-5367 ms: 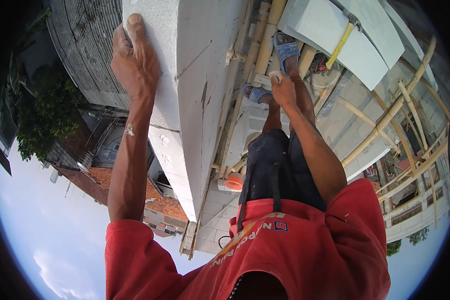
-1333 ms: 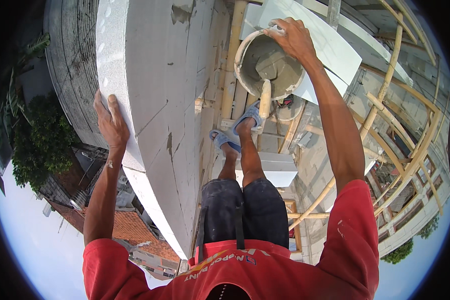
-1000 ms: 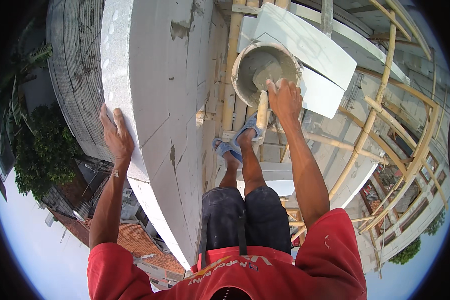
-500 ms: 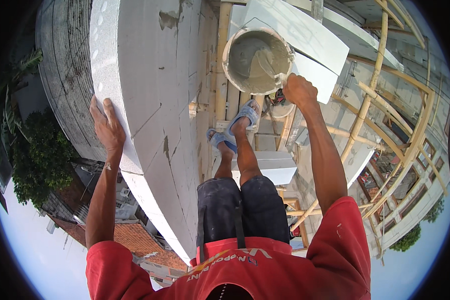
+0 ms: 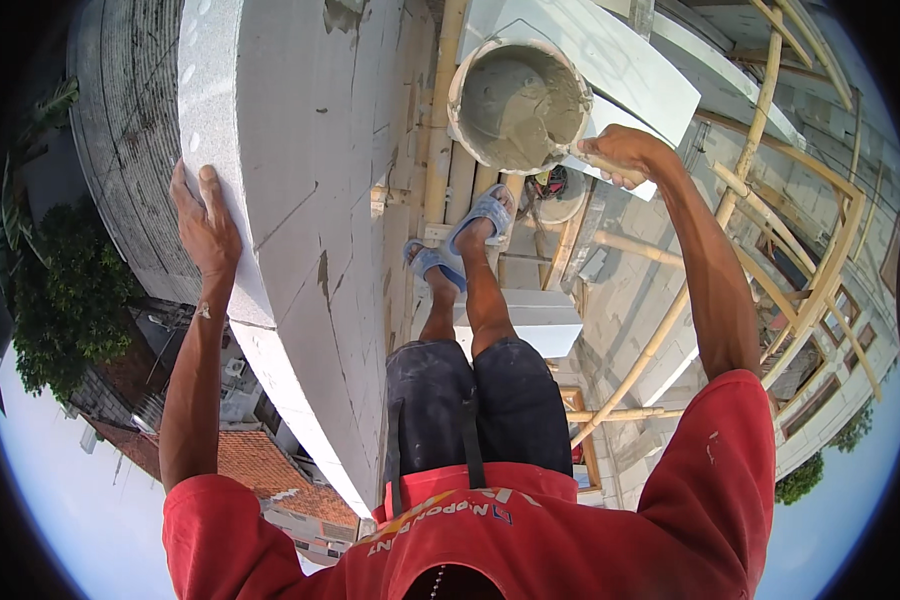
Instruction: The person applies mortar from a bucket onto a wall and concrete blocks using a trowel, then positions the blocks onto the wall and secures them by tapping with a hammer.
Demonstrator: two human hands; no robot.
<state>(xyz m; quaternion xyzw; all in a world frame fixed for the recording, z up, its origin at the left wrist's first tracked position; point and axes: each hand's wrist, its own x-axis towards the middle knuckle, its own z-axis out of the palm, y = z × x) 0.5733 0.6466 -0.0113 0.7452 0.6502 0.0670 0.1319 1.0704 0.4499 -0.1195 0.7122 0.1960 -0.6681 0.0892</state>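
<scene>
My left hand point(image 5: 208, 228) lies on the pale top edge of a light grey block wall point(image 5: 295, 160), fingers stretched out and holding nothing. On the other side, my right hand point(image 5: 625, 158) is closed around the light handle of a trowel point(image 5: 598, 162). The trowel reaches over the rim of a round bucket point(image 5: 457, 118), and its blade dips into wet grey mortar point(image 5: 500, 105), which partly hides it. The bucket stands beyond my feet, with its thin wire handle against the pale blocks behind it.
White blocks point(image 5: 630, 70) lie behind the bucket, and another block point(image 5: 540, 310) is beside my legs. Bamboo poles point(image 5: 710, 270) form scaffolding on the right. My sandalled feet stand on narrow boards high up. Beyond the wall are a corrugated roof point(image 5: 135, 150) and lower tiled roofs point(image 5: 280, 465).
My right hand has shifted right and turned, drawing the trowel handle outward over the bucket rim, its blade lower in the mortar. My left hand stays on the wall top.
</scene>
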